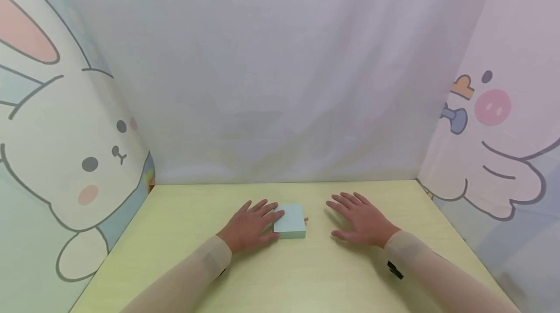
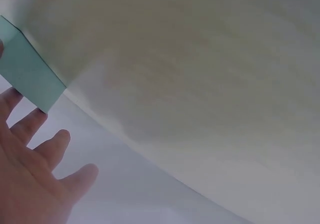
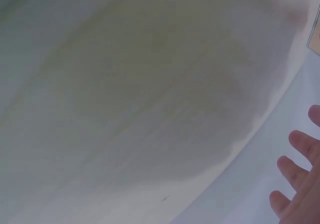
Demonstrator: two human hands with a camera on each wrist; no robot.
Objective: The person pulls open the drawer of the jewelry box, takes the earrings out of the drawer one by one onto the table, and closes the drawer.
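A flat pale mint-green box [image 1: 288, 220] lies on the table, with a small brown tab [image 1: 306, 219] sticking out of its right side. My left hand [image 1: 251, 228] is at the box's left side, fingers spread and fairly straight. Its index finger reaches over the top, while the thumb is by the near left corner. In the left wrist view, two fingertips meet an edge of the green box [image 2: 32, 69]. To the right of the box, apart from it, my right hand [image 1: 360, 220] has its fingers spread and holds nothing. A tan face of the box [image 3: 315, 39] shows at the right wrist view's edge.
The pale yellow table [image 1: 183, 216] ends at a plain white cloth [image 1: 280, 84] behind. A cloth side wall with a rabbit drawing [image 1: 65, 157] stands on the left, and one with a pink-nosed character [image 1: 516, 123] on the right.
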